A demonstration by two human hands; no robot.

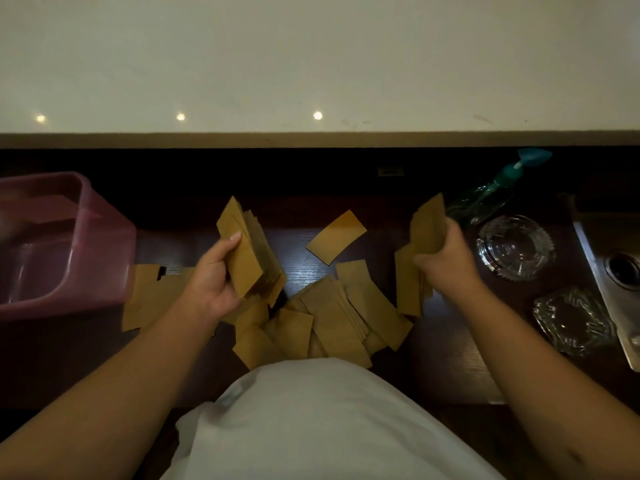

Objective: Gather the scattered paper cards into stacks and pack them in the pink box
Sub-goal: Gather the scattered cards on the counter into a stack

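Gripping a thick stack [250, 251] upright to square it, the left hand [211, 271] hovers mid-bench; the right hand [445, 258] clutches more cards [424, 230] (pink box [104, 237] waits at the left edge, probably next).

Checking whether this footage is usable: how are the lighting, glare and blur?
Head view: the dark table is dim, the pale counter brighter with three glare spots; the pink box blurs at its left edge; wide-angle bending shows at the sides; the cards remain readable.

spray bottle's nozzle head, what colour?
Teal green, on the spray bottle lying at the table's far right; head view, the only one.
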